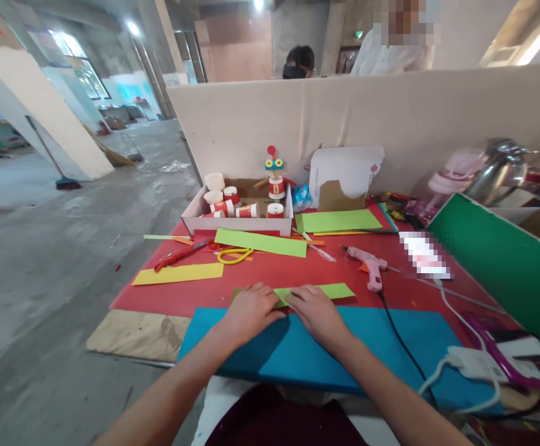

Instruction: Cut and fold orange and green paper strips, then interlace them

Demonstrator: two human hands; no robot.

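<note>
Both my hands rest on a light green paper strip [330,290] that lies on the red sheet [270,272] just beyond a blue sheet [326,353]. My left hand [249,311] covers the strip's left end, fingers curled down and pressed onto the paper. My right hand [315,313] presses the strip's middle, fingers bent and pinching a raised fold of it. The strip's right end sticks out flat past my right hand.
A pink glue gun [367,265] with a black cord lies to the right. Red scissors [181,254], yellow-handled scissors [233,255], and yellow [179,274] and green [261,242] strips lie beyond. A box [237,220] of red paper cups, a green board [497,266], a kettle [497,170] and a divider with people behind stand farther back.
</note>
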